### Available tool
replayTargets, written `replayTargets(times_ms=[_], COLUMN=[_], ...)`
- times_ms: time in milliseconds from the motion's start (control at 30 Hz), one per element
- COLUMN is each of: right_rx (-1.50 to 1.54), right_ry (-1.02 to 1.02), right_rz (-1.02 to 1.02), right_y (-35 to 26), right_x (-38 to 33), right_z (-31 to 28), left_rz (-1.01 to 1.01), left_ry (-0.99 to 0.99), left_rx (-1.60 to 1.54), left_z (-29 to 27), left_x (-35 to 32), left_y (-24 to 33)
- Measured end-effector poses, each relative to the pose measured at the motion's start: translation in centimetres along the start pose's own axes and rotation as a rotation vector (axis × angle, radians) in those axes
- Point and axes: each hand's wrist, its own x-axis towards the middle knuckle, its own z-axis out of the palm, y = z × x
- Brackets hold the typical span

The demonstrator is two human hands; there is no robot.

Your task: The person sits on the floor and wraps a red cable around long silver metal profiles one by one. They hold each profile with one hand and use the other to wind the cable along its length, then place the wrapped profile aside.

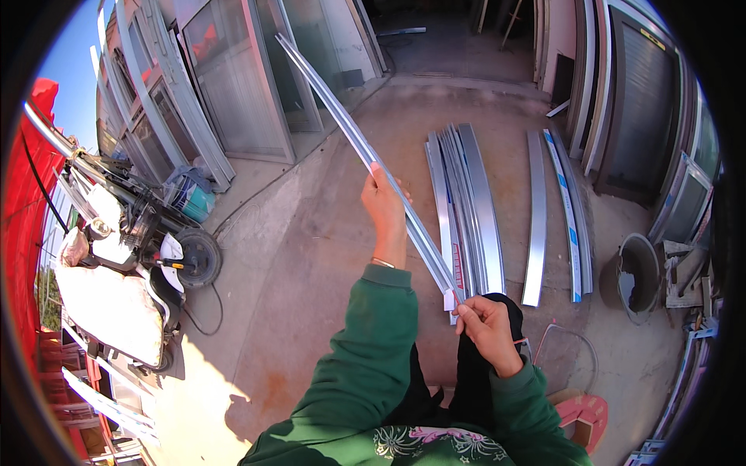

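Note:
A long, slim silver metal profile (326,102) slants across the middle, its far end up and to the left. Around its middle my left hand (386,210) is closed, the thumb lying along the top. My right hand (489,332) pinches the near end by my knee; whether a bit of film is also between those fingertips, I cannot tell. A small pale tab (449,300) shows beside that end. Just beyond, a stack of silver profiles (483,210) lies on the ground, partly behind the held one. To its right are a single wide profile (535,225) and a blue-and-white marked strip (561,202).
A scooter (116,303) with a padded cover stands at the left, its black wheel (200,258) towards me. Framed panels (233,78) lean at the back left, dark framed ones (641,101) at the right. A grey bucket (631,279) and a red stool (594,423) are nearby.

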Motion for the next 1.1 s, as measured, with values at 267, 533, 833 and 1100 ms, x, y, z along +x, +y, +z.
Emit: replayTargets(times_ms=[267,533,833,1100], right_rx=[0.033,0.017,-0.091,0.056], right_ry=[-0.003,0.033,-0.011,-0.054], right_rz=[-0.066,-0.037,0.194,-0.011], right_y=[0.0,-0.4,-0.7,0.0], right_x=[1.8,1.0,0.3,1.9], right_z=[0.6,0.2,-0.8,-0.1], left_rz=[-0.022,-0.012,0.009,0.006], left_ry=[-0.038,0.037,-0.021,-0.060], left_rx=[0.018,0.009,0.055,0.037], left_z=[-0.2,0.6,0.2,0.4], left_x=[0.0,-0.1,0.1,-0.5], left_y=[-0.4,-0.1,0.0,-0.2])
